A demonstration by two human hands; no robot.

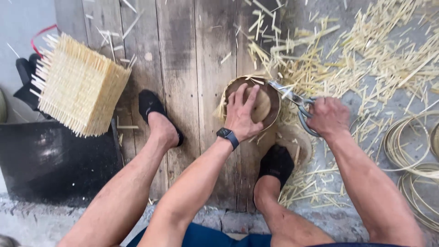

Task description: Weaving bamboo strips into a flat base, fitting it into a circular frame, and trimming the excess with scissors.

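— On the grey wooden boards (183, 68), between my two feet, what sits there?

— My round brown basket with a pale bamboo rim (273, 98). My left hand (241, 114) lies flat on it, fingers spread wide, pressing down.

— And the other hand?

— My right hand (328, 116) is wrapped tight around the grey metal shears (297, 103). They come from the right, long way pointing left, blades at the rim's top edge.

— Which hand is nearer?

— Left. It touches.

The person has bare arms and bare legs. On the left wrist there is a black watch (227, 135) with a dark strap. Both feet wear black socks (153, 107). Dark blue shorts (206, 237) show below.
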